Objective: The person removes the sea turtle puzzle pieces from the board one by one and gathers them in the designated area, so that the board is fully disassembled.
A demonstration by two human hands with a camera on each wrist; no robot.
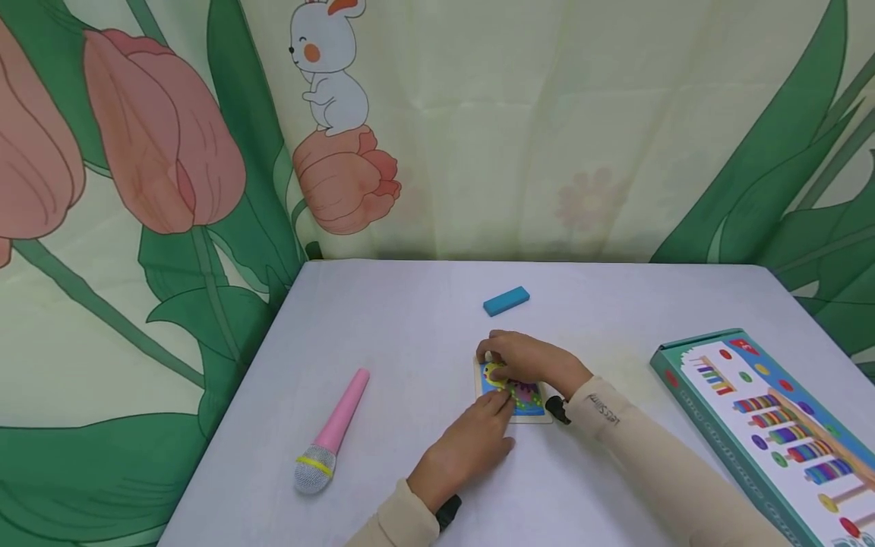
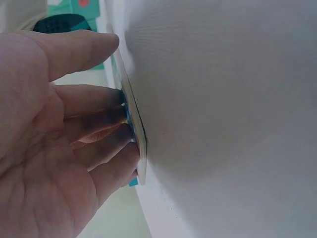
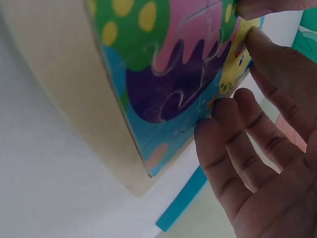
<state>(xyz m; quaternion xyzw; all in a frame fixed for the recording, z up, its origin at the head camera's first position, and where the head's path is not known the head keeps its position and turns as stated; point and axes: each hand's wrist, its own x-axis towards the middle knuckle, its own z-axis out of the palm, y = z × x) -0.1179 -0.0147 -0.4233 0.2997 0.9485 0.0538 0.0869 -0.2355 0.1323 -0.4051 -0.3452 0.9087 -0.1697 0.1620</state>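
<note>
A small jigsaw puzzle with a colourful caterpillar-like picture on blue lies in a light wooden tray on the table. My left hand comes from the near side, its outstretched fingertips touching the puzzle's top; the left wrist view shows those fingers against the thin board. My right hand reaches over the far edge. In the right wrist view, its bent fingers rest along the puzzle's border and one presses near the yellow face. Part of the picture is hidden under both hands.
Beyond the puzzle lies a blue block. A pink toy microphone with a silver head lies to the left. At the right stands a flat teal-edged box with printed coloured pieces, near the right forearm. A printed curtain hangs behind the white table.
</note>
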